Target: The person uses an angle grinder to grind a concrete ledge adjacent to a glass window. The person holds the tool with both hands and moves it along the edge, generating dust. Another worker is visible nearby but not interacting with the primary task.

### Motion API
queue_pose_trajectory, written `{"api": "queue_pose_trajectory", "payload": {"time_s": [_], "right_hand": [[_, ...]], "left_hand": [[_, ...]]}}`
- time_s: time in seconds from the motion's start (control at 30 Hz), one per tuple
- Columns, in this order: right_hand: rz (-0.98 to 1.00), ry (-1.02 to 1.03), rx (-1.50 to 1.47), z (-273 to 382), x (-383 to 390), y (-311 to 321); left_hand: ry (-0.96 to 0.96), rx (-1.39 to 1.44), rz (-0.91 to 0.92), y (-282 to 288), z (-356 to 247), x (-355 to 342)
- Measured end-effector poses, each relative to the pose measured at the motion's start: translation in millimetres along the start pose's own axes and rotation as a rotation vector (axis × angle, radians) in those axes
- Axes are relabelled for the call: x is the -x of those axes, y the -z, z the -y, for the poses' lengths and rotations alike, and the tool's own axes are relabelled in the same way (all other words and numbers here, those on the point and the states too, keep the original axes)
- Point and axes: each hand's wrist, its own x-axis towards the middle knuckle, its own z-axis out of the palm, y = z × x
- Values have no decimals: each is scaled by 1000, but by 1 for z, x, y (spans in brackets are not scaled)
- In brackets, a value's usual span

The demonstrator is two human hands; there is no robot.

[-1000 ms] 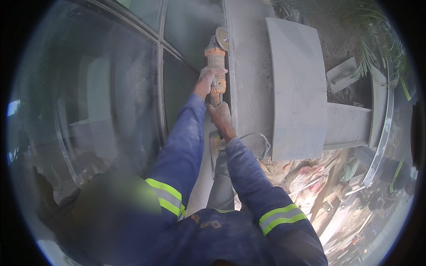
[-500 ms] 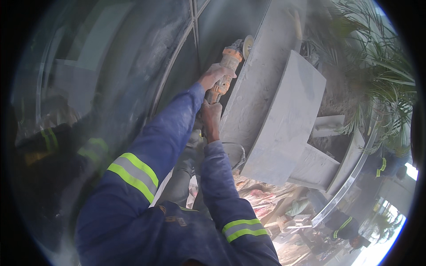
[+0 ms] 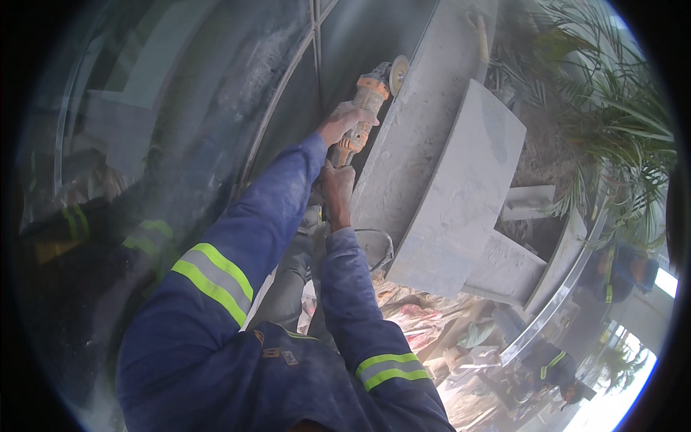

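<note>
An orange and grey angle grinder [image 3: 358, 128] slants up and away from me, coated with dust. My left hand [image 3: 347, 121] is closed round its body behind the head. Lower down, my right hand [image 3: 337, 189] grips the rear handle end. The grinder's round disc [image 3: 399, 75] meets or hovers at the left edge of a long dusty grey ledge [image 3: 407, 144]; whether it touches I cannot tell. Dust hazes the air around it.
A loose grey slab [image 3: 461, 194] lies on the ledge's right side. Palm fronds [image 3: 626, 122] spread over a planter at the right. Dark reflective glass [image 3: 209, 108] stands on the left. Crumpled sheeting [image 3: 414, 320] covers the floor below. Other people in dark reflective-striped clothing [image 3: 551, 363] are at lower right.
The grinder and both hands have shifted slightly left in the picture, as has the slab. Both hands keep their grip.
</note>
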Motion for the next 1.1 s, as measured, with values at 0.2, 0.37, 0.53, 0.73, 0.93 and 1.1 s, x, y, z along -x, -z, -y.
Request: {"api": "queue_pose_trajectory", "payload": {"time_s": [0.2,0.37,0.53,0.73,0.93,1.1], "right_hand": [[-11,26,28,0,0,3],[0,30,55,10,11,2],[-27,27,28,3,5,6],[-8,32,29,9,13,4],[-51,4,115,9,12,6],[-39,19,126,10,16,11]], "left_hand": [[250,216,-49,-6,-21,-3],[103,96,30,4,3,-6],[41,90,16,-7,-8,0],[-30,52,28,1,0,4],[76,178,-22,-7,-16,2],[164,269,39,-8,-37,3]]}}
